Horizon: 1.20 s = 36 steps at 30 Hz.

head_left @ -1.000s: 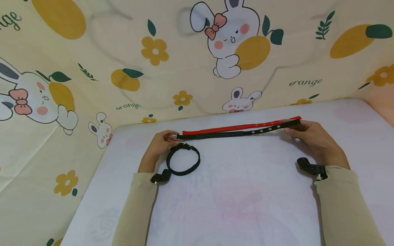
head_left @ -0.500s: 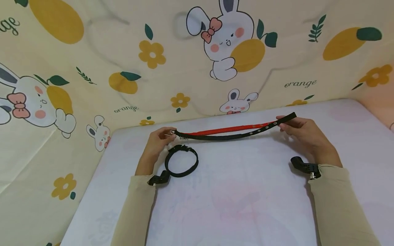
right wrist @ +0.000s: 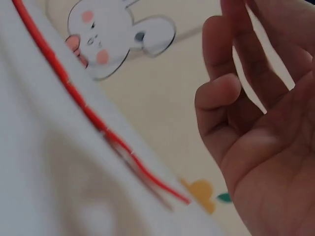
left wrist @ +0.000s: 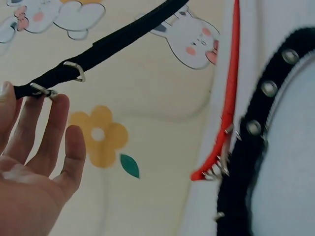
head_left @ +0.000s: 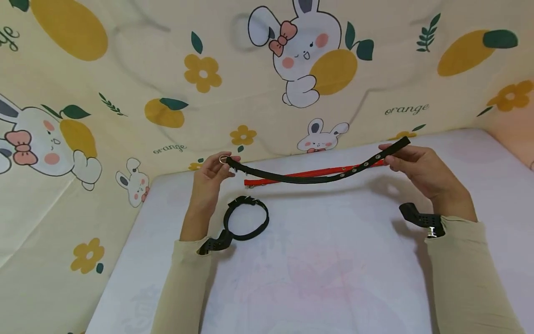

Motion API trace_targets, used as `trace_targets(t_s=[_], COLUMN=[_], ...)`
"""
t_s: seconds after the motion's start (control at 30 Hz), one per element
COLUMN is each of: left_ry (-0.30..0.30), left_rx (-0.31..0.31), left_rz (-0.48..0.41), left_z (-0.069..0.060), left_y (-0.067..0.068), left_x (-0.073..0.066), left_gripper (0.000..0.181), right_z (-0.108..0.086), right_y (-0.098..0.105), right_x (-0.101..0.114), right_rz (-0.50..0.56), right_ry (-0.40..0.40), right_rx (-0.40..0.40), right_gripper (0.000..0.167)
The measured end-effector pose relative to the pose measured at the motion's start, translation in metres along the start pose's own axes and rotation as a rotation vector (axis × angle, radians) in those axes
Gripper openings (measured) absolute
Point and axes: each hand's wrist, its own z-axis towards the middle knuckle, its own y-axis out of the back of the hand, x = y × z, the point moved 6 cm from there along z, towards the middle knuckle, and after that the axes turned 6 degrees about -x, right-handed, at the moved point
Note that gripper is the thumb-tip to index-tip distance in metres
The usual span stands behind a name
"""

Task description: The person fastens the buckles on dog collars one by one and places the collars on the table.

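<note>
A black strap (head_left: 292, 179) with metal eyelets hangs in a shallow sag between both hands, above the table. My left hand (head_left: 204, 190) pinches its buckle end, where a metal ring shows; in the left wrist view the buckle (left wrist: 43, 90) is at the fingertips of the left hand (left wrist: 39, 167). The right hand (head_left: 434, 178) pinches the eyelet end; the right wrist view shows that hand (right wrist: 266, 123) but not the black strap. Behind the black strap a red strap (head_left: 321, 172) lies on the table, also seen in the right wrist view (right wrist: 78, 98).
A black strap closed into a loop (head_left: 247, 239) lies on the white table (head_left: 317, 278) near the left wrist. Behind the table's far edge hangs a cream cloth (head_left: 137, 69) printed with rabbits and oranges. Each wrist wears a small black device.
Both hands have raised the black strap off the table, the left hand moving up and slightly left. The strap sags more, and the red strap's left end now shows beneath it.
</note>
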Motion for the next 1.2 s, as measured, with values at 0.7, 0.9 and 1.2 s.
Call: trace_targets(t_s=[0.7, 0.9, 1.2], left_ry=[-0.229, -0.163, -0.062], left_rx=[0.001, -0.007, 0.019], left_rz=[-0.217, -0.163, -0.066], left_z=[-0.012, -0.016, -0.023], left_y=[-0.025, -0.037, -0.047], left_x=[-0.036, -0.039, -0.043], left_gripper=[0.040, 0.046, 0.047], right_z=[0.002, 0.002, 0.005], right_y=[-0.033, -0.058, -0.086], right_x=[0.063, 0.071, 0.068], right_rz=[-0.153, -0.334, -0.501], right_ry=[0.194, 0.191, 0.134], right_rx=[0.181, 0.223, 0.166], right_gripper=[0.032, 0.032, 0.031])
